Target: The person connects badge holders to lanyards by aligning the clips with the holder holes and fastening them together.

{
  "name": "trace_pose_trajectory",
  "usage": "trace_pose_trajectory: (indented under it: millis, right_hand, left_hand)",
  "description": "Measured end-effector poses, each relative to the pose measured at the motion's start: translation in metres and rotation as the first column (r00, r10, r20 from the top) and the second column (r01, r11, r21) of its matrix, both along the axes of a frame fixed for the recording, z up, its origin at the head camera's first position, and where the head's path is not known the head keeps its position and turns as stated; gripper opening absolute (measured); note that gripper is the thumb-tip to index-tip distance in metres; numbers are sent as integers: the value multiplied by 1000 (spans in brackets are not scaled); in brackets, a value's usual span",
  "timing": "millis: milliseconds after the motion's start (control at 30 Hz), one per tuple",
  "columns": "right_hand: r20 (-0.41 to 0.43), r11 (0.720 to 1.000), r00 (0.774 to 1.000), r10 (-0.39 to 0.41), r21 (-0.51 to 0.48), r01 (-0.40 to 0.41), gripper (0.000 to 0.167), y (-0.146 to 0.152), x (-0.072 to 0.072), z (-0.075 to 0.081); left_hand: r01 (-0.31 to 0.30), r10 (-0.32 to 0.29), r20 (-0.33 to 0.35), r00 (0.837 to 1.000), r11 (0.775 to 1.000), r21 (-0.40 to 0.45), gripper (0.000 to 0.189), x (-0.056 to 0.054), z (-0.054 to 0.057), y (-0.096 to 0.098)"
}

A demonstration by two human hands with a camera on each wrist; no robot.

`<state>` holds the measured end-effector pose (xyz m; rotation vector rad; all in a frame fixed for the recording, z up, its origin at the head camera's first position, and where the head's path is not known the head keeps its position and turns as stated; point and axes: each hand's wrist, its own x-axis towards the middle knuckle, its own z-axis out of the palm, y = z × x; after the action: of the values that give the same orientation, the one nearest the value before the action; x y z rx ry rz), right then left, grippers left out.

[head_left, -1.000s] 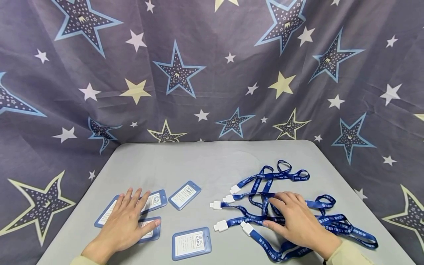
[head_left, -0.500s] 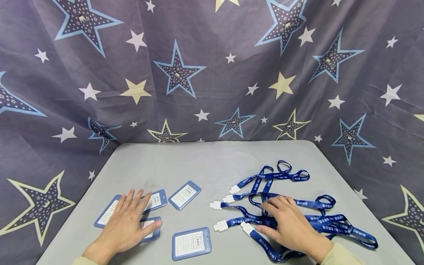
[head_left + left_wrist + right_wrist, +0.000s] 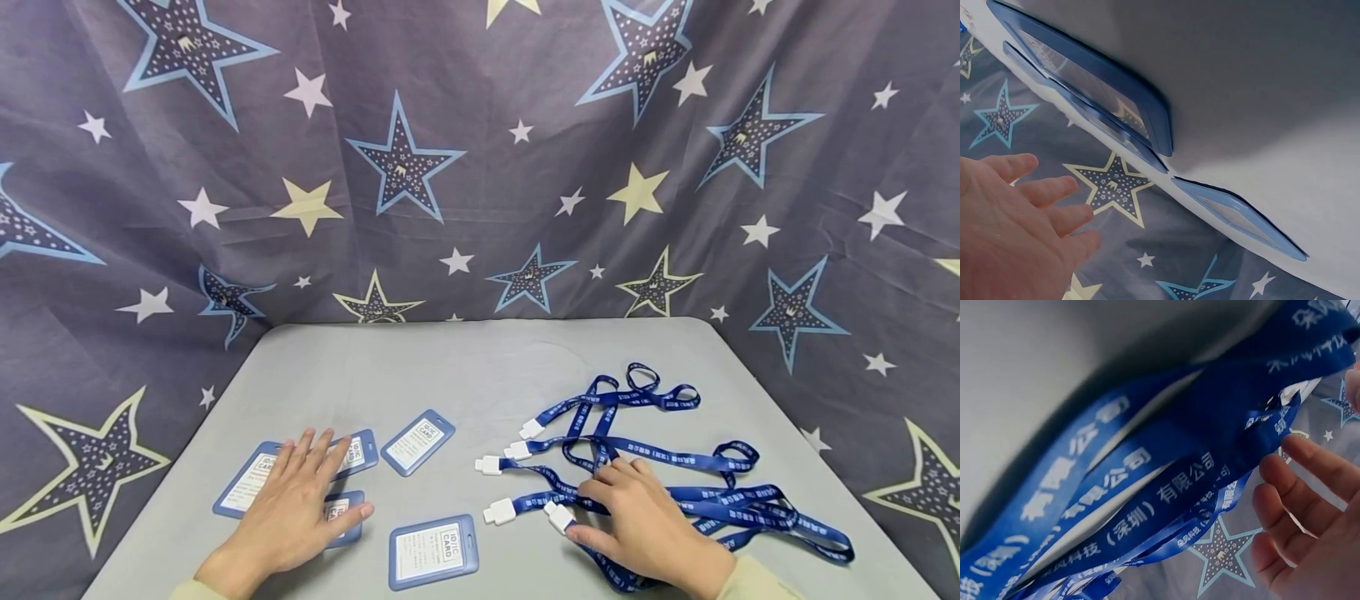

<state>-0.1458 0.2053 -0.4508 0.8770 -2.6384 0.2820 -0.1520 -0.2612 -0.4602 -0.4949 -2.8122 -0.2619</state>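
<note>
Right grip [image 3: 645, 521]: over the past second it is drifting toward the desk's left and near edges, bringing its thumb right beside the near clip [image 3: 559, 517]; I am not managing to tell whether they are touching.
Right fingers: they are bending loosely, well short of a fist, and I am seeing nothing pinched; the wrist view is showing lanyards [image 3: 750, 510] running close by the fingertips.
Left grip [image 3: 300, 504]: it is shifting only slightly toward the right edge, its fingers spreading wide and holding nothing; I cannot tell whether it is touching what is lying beneath.
Cards [image 3: 433, 551]: five are lying on the left half of the desk [image 3: 465, 367], three of them partly under the left grip; none is looking moved.
Clips [image 3: 500, 511]: five are facing the left edge, their lanyards trailing toward the right edge.
Meaning: I am judging that the work is sitting at the reaching stage, the near clip becoming the handiest.
Middle: bare desk is showing between cards and clips, giving both grips a lane.
Far edge: a broad strip is showing there, the curtain [image 3: 480, 175] hanging behind.
Side edges: loops are lying near the right one and a card near the left, so I am reckoning on less room outward.
Near edge: it is falling outside the head view.
</note>
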Motion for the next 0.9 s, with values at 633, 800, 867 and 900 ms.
trace_pose_trajectory:
  millis: [633,800,867,900]
  right_hand:
    - [71,998,997,1,68,-6,42,-21,4,-6]
    - [46,995,998,-32,93,28,40,-25,4,-9]
    - [25,995,999,-37,95,34,39,-27,4,-9]
    - [20,995,999,-40,97,38,38,-28,4,-9]
  left_hand:
    - [23,-23,-21,1000,1000,-4,98,1,0,6]
    - [22,-22,-7,1000,1000,-4,99,1,0,8]
    - [18,-18,3,1000,1000,-7,100,1,0,8]
    - [17,-17,5,1000,1000,-9,100,1,0,8]
